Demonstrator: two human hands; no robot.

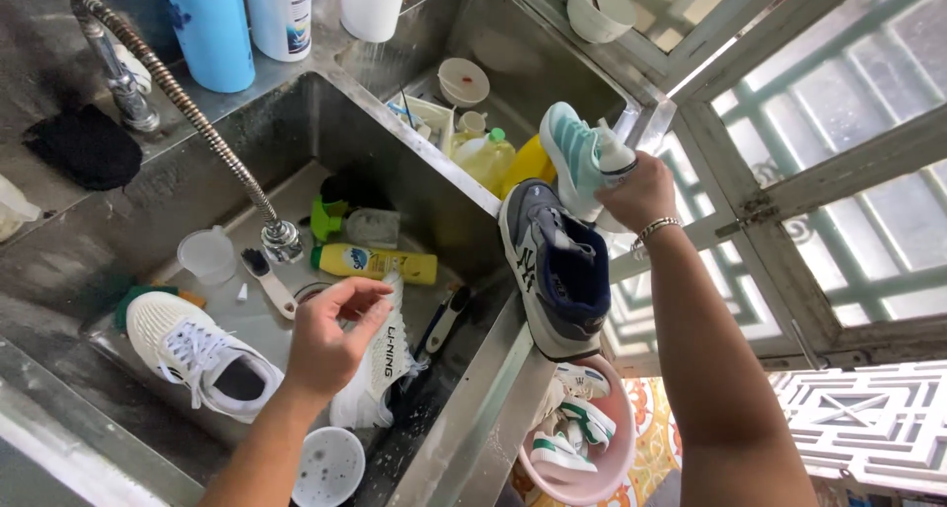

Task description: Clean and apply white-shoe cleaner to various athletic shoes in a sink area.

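White mesh sneaker [380, 369] gripped at its heel by left hand [330, 339] in steel sink [326, 112], mint knit sneaker [572, 157] grasped by right hand [641, 193] at two o'clock, grey-navy sneaker [557, 270] propped on the rim between them

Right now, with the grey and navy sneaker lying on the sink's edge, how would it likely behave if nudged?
The grey and navy sneaker probably tips easily: it lies on the narrow steel rim with its heel overhanging the pink basin. It looks padded and thick-soled, so likely fairly stiff. If wet, it may slide on the steel. Neither hand touches it.
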